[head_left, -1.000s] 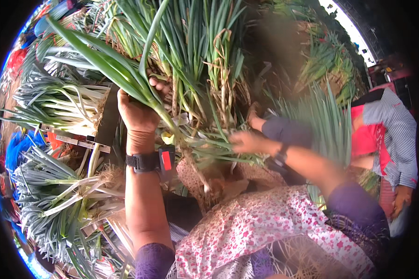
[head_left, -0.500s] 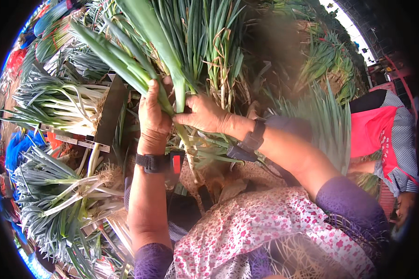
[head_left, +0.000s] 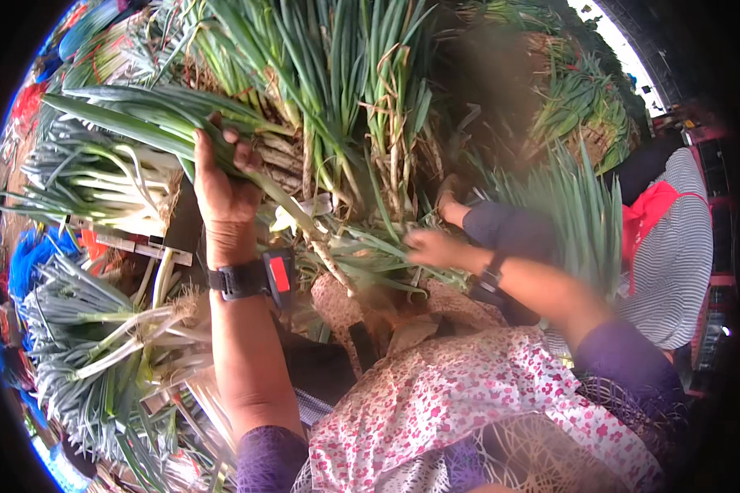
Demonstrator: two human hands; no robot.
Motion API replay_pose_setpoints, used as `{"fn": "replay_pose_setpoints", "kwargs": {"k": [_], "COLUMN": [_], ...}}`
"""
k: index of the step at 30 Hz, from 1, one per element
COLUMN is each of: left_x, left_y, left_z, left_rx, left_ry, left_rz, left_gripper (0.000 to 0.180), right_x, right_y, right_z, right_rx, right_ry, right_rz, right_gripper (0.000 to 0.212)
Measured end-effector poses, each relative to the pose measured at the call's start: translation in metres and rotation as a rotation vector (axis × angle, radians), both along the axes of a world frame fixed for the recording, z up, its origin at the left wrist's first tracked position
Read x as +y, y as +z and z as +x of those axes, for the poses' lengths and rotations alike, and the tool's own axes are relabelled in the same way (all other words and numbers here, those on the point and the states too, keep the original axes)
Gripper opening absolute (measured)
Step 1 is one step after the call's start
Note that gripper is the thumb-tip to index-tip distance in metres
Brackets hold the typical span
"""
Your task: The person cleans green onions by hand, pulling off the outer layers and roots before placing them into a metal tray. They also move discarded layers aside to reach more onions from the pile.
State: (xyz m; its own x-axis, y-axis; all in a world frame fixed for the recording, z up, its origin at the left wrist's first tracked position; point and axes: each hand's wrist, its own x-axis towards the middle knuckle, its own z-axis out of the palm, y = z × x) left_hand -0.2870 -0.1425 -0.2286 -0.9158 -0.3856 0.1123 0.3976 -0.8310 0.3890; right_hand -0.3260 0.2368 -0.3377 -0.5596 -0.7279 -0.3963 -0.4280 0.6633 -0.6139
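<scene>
My left hand (head_left: 230, 177) is closed around a long green onion (head_left: 300, 218) at the middle of its length. The green leaves point to the upper left, and the pale stem slants down to a soil-stained root end near my lap. Lower and to the right, my right hand (head_left: 437, 248) is apart from that stem, its fingers curled and blurred by motion. Thin green leaf strips (head_left: 378, 242) lie at its fingertips; whether it grips one is unclear. Beyond both hands a thick row of unpeeled green onions (head_left: 325, 74) stands, with brown, dry outer leaves.
Cleaned green onions with white stems (head_left: 131, 193) lie in stacks on my left, beside a dark metal-edged stand (head_left: 187, 222). More green onions (head_left: 584, 222) are at the right. A person in a striped sleeve (head_left: 674, 255) and red apron sits there. Floral cloth (head_left: 460, 394) covers my lap.
My left hand has moved left with the green onion, tilting its leaves farther leftward. My right hand has come away from the stem, moving down and to the right.
</scene>
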Motion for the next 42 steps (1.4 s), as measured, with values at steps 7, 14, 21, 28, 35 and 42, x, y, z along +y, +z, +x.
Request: {"fn": "replay_pose_setpoints", "kwargs": {"k": [7,14,21,28,35,42], "left_x": [0.048,0.059,0.054,0.036,0.033,0.032], "left_y": [0.006,-0.001,0.032,0.002,0.007,0.0], "left_z": [-0.015,-0.014,-0.01,-0.011,-0.014,-0.014], "left_rx": [-0.107,-0.218,-0.147,0.036,-0.123,-0.067], "left_ry": [-0.055,0.084,-0.034,-0.146,-0.096,-0.184], "left_rz": [-0.036,-0.169,-0.011,0.091,0.083,0.113], "left_gripper": [0.034,0.052,0.076,0.052,0.016,0.017], "right_x": [-0.201,-0.208,-0.191,-0.194,-0.188,-0.195], "right_y": [0.142,0.133,0.107,0.115,0.134,0.142], "right_z": [-0.021,-0.019,0.01,0.003,-0.006,-0.003], "right_rx": [-0.317,-0.204,-0.013,0.29,0.476,0.03], "right_ry": [-0.152,-0.122,-0.291,-0.24,-0.202,-0.304], "right_rz": [-0.34,-0.327,-0.702,-0.8,-0.627,-0.623], "right_gripper": [0.033,0.03,0.022,0.02,0.014,0.021]}}
